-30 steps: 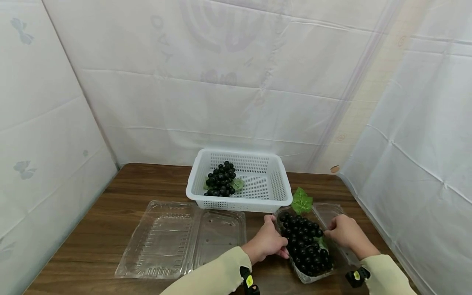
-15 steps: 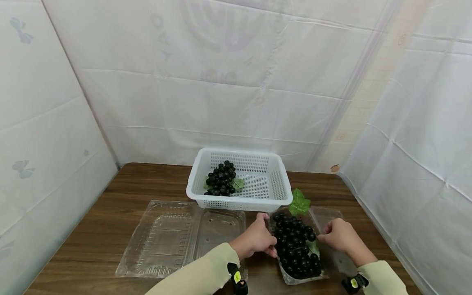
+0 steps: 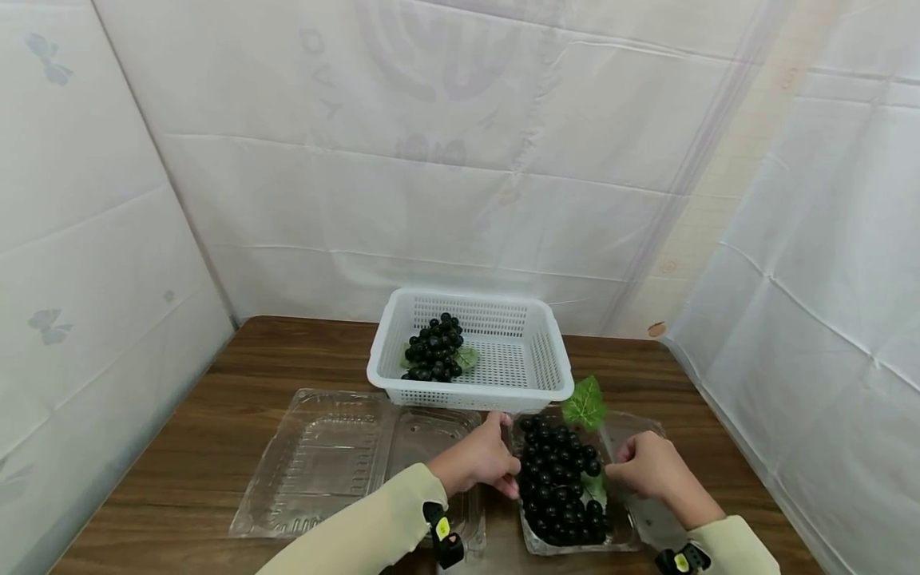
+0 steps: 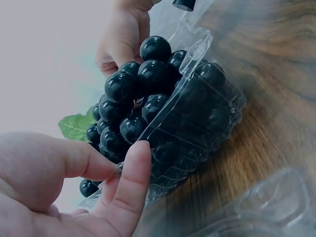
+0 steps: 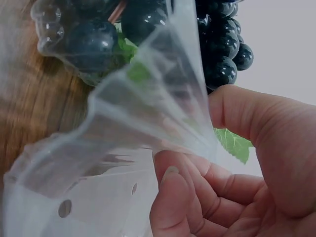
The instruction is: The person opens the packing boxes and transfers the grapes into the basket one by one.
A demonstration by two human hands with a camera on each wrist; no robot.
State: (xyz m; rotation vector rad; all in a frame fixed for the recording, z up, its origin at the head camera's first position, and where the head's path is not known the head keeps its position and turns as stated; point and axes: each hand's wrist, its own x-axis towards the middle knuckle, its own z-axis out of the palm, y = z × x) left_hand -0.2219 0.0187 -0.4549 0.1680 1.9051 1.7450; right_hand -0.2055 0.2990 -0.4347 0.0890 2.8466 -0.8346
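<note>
Dark grapes [image 3: 557,479], a bunch with a green leaf [image 3: 585,403], lie in a clear plastic clamshell box [image 3: 544,547] at the right of the table. My left hand [image 3: 480,457] pinches the box's left rim between thumb and fingers; the left wrist view shows the thin plastic edge [image 4: 197,49] running up from the fingertips beside the grapes. On the other side my right hand [image 3: 649,465] holds the right edge, where the unfolded lid [image 3: 664,523] joins. In the right wrist view the creased plastic [image 5: 148,98] passes between thumb and fingers.
A second clear clamshell box [image 3: 309,479] lies unfolded at the left, reaching under my left forearm. Behind stands a white slotted basket [image 3: 477,394] holding another bunch of grapes [image 3: 434,349]. White sheeting [image 3: 431,200] surrounds the wooden table [image 3: 180,471] at back and sides.
Both hands have moved left, bringing the box of grapes with them, and its near end has turned slightly leftward. The basket and the other box have stayed put.
</note>
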